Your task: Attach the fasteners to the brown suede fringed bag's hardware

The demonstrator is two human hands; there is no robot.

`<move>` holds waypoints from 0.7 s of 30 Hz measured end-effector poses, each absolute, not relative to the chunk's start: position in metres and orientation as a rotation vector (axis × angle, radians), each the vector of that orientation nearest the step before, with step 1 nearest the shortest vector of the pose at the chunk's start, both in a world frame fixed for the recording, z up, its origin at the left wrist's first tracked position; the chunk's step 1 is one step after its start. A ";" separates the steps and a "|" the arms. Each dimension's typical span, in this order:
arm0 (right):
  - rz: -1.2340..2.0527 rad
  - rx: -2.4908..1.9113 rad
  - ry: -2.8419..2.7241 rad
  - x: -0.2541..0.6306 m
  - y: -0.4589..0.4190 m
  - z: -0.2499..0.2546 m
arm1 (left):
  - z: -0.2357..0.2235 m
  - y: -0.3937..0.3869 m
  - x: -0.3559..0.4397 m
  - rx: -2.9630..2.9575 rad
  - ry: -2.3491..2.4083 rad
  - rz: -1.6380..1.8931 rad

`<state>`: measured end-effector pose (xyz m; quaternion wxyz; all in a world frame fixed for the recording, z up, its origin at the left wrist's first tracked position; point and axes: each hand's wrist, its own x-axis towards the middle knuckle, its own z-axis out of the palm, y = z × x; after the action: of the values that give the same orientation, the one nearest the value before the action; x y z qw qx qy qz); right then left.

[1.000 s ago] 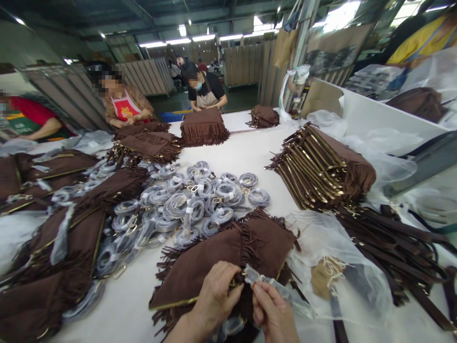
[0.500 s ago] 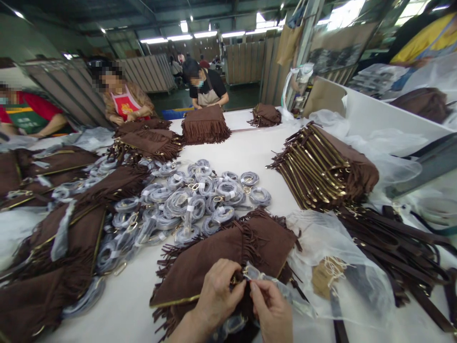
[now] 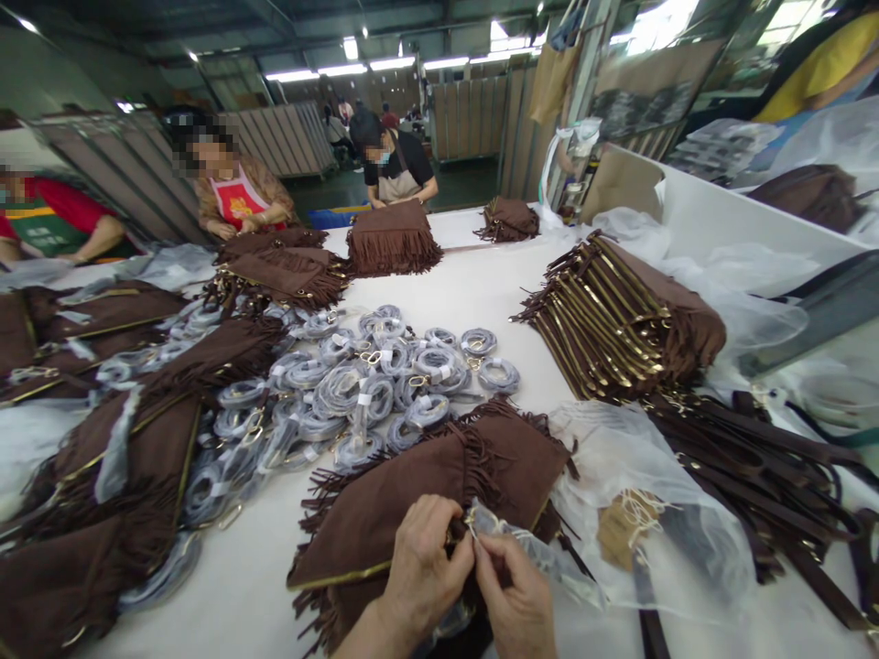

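Observation:
A brown suede fringed bag (image 3: 412,494) lies flat on the white table (image 3: 473,293) right in front of me. My left hand (image 3: 422,572) is closed in a pinch on the bag's gold hardware at its near right corner. My right hand (image 3: 515,599) pinches a small clear plastic wrap (image 3: 512,540) at the same spot. The fingertips of both hands nearly meet. What sits inside the wrap is too small to make out.
Coiled wrapped straps (image 3: 357,384) cover the table's middle. Stacks of brown fringed bags (image 3: 618,316) stand at the right, left and far end. Dark belts (image 3: 762,467) and a clear bag (image 3: 659,522) lie at right. Three people (image 3: 391,169) work across the table.
My right hand has slid a little to the left, closer to my left hand, while both keep pinching at the bag's corner. The bag has not moved.

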<state>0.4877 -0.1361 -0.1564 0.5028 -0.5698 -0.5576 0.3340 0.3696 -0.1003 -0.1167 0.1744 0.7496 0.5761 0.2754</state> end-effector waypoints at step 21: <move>0.684 -1.384 -1.514 0.491 -0.124 -0.149 | -0.101 -0.076 0.377 1.796 1.696 0.457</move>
<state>0.4910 -0.1241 -0.1485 0.4704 -0.5650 -0.6179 0.2790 0.3768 -0.0759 -0.1015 0.3095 0.6799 0.6418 0.1730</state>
